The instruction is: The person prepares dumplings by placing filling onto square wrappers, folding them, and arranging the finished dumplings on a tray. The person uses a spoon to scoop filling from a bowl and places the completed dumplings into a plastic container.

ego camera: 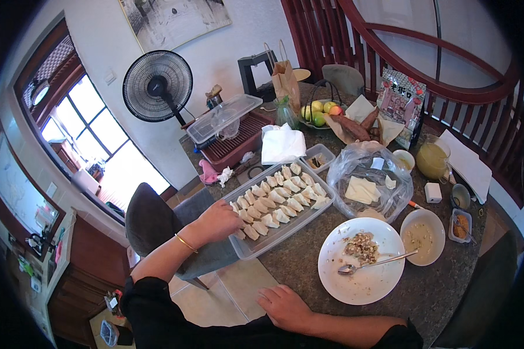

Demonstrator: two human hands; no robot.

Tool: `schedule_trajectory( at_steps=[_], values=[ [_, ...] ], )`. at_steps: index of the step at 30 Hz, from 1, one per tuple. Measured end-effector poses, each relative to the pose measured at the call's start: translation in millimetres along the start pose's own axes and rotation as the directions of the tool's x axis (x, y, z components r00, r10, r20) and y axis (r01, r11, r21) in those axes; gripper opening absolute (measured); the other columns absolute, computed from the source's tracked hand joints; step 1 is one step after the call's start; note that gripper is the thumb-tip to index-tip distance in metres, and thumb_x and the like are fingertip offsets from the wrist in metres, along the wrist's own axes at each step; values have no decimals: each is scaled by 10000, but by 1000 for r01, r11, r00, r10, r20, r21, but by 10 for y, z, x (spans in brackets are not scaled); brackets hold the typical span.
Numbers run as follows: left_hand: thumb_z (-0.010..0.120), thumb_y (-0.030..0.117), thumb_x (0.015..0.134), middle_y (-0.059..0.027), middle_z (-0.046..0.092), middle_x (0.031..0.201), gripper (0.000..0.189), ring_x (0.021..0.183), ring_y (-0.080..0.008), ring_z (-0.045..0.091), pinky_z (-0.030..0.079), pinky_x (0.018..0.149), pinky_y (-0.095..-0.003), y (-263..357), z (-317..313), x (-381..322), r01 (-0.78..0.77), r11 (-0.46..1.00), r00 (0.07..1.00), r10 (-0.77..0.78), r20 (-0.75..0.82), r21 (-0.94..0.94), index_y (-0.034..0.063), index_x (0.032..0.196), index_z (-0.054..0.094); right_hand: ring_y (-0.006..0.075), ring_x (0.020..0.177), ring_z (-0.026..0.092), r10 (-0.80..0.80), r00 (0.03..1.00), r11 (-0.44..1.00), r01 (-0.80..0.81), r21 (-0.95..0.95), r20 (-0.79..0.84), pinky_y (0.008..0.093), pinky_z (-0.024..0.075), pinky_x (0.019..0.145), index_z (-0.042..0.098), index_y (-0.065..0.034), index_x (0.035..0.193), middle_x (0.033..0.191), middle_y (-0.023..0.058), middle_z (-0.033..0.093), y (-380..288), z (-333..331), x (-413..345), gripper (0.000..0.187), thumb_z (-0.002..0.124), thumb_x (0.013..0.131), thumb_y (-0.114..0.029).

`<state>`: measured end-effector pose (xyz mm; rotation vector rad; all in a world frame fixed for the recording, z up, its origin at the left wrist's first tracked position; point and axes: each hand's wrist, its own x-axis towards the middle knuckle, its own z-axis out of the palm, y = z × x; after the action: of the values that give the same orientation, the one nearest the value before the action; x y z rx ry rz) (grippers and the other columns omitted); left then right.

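My left hand (220,219), with a gold-coloured bangle at its wrist, reaches to the left end of a clear plastic tray (262,252). Rows of folded dumplings (277,195) lie in it. The fingertips are at the end dumplings; whether they grip one is hidden. My right hand (286,306) rests by the table's near edge, loosely curled, with nothing visible in it. To its upper right, a white bowl (332,288) holds leftover chopped filling (361,248) and a metal spoon (347,269). Wrappers (362,190) lie on a clear plastic bag (336,172) beyond.
A smaller bowl (439,244), a spice container (460,224) and a glass jug (432,158) stand right. Napkins (283,144), a lidded-looking tea tray (240,150), fruit (321,110) and sweet potatoes (353,127) sit farther back. A grey chair (205,257) is left of the table.
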<state>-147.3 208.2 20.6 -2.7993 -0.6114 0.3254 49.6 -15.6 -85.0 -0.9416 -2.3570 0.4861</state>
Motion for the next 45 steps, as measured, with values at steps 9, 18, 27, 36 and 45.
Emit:
schedule_trajectory(
  at_steps=[9, 18, 27, 36, 45],
  values=[
    [706, 195, 734, -40, 639, 841, 159, 868, -225, 620, 443, 805, -389, 21, -38, 7, 71, 997, 996, -68, 61, -43, 137, 875, 662, 304, 1109, 550, 14, 999, 1000, -14, 15, 38, 413, 421, 964, 564, -37, 1097, 1188, 157, 570, -6, -1, 3, 350, 622, 754, -83],
    [682, 217, 787, -69, 617, 781, 137, 800, -278, 618, 486, 700, -411, 305, -502, 972, -44, 935, 903, -113, -414, -351, 102, 839, 629, 315, 1021, 550, -18, 998, 1000, 19, 10, -54, 409, 446, 870, 556, -38, 1041, 1070, 144, 564, 33, 81, -6, 354, 650, 703, -82],
    [667, 277, 775, -71, 684, 815, 171, 808, -276, 663, 514, 681, -410, 568, -195, 1964, 180, 818, 946, -297, -133, -546, 114, 823, 688, 332, 1156, 526, 31, 995, 999, -32, 1, 94, 439, 401, 1000, 538, -41, 1184, 1251, 171, 543, 14, 33, -4, 398, 612, 798, -98],
    [646, 226, 768, -88, 676, 795, 116, 787, -290, 660, 505, 662, -424, 628, -101, 1977, 190, 866, 940, -296, -169, -462, 114, 795, 662, 342, 1150, 530, 22, 995, 1000, -24, 18, 97, 440, 405, 995, 552, -37, 1173, 1243, 177, 550, -1, 49, -12, 362, 590, 817, -86],
    [652, 191, 751, -88, 665, 760, 72, 746, -300, 654, 503, 641, -430, 612, -79, 1944, 168, 858, 944, -281, -172, -485, 127, 784, 646, 332, 1091, 540, -25, 1000, 999, 26, -29, 5, 429, 421, 949, 553, -34, 1117, 1158, 172, 556, 19, 65, -8, 384, 638, 747, -87]
  ],
)
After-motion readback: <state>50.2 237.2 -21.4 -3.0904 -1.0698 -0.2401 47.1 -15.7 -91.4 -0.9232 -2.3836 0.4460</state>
